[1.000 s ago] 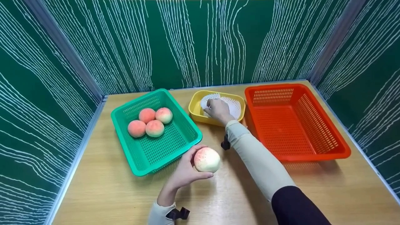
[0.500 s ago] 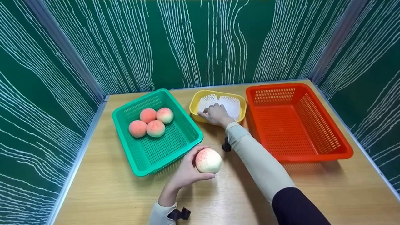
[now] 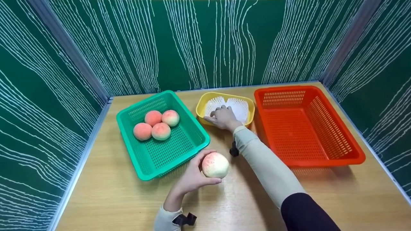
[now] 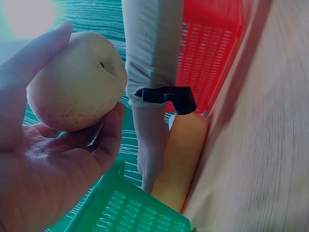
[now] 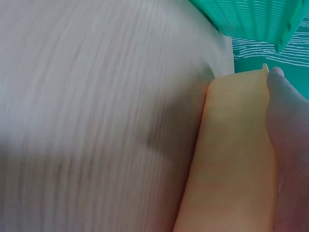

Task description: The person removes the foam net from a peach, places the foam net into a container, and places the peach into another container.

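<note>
My left hand (image 3: 192, 179) grips a pale peach (image 3: 215, 165) with a pink blush, holding it above the table before the green basket. In the left wrist view, the peach (image 4: 79, 82) sits between thumb and fingers with its stem hollow showing. My right hand (image 3: 223, 118) reaches into the small yellow basket (image 3: 204, 99), fingers spread over white foam fruit nets (image 3: 239, 108). Its fingertips are partly hidden among the nets. The right wrist view shows the thumb side of the right hand (image 5: 292, 130) at the rim of the yellow basket (image 5: 236, 150).
A green basket (image 3: 131, 160) at the left holds several peaches (image 3: 161, 131). To the right stands a red basket (image 3: 289, 134) with nothing in it. All rest on a wooden table (image 3: 106, 192), walled by green panels (image 3: 179, 41) with white lines.
My right hand has let go of a raised, bunched foam net, which now lies flatter in the yellow basket, and its fingers have spread over the nets. The left hand keeps the peach almost still.
</note>
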Demonstrator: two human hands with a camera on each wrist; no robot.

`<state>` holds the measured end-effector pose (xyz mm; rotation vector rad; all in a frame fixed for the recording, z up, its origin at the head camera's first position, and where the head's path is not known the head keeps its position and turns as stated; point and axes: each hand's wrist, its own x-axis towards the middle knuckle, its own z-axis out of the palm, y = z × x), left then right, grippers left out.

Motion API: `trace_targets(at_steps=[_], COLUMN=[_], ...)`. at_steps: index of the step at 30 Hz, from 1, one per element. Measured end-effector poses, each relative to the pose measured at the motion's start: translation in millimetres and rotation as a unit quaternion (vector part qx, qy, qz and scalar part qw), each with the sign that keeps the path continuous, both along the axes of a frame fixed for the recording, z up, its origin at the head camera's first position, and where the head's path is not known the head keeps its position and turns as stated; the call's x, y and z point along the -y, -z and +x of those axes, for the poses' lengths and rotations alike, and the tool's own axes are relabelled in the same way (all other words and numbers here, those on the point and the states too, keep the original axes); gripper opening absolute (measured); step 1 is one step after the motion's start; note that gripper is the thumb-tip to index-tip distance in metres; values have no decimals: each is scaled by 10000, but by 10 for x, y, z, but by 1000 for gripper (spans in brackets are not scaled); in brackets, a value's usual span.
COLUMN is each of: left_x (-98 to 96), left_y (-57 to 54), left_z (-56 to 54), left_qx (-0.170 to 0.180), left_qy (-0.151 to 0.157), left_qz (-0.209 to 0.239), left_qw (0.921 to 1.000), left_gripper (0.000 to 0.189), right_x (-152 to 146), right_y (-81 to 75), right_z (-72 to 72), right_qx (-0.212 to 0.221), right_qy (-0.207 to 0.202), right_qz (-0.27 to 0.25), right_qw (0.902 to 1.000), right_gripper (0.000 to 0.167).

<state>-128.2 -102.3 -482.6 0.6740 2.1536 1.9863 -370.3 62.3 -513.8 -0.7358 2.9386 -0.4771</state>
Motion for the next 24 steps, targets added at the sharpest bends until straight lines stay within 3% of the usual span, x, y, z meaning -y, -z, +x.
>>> trace_targets(at_steps=[6,14,20,24], left_x=[-21,-8,4,29], left_y=[11,-13,-6,26], left_z=[-2,-7,12,55], left_qx=[-85,-25,-178,-237], left_qy=[-26,89,82,93], left_qz=[-102,-41,-120,-195], left_qw=[9999,9999,9997,9995], left_gripper=[81,79,78,79], right_x=[-44,-47,-15,3], right_y=[-30,-155,-294,-374], right_z=[31,136,350,555], right_qx=[-726,-1466,-2059,-2052], right_qy=[109,-229,-625,-998], right_qz=[-267,-920,-1620,-1755], right_qw=[9969,9846,9630,9577], right_gripper=[56,33,17,16])
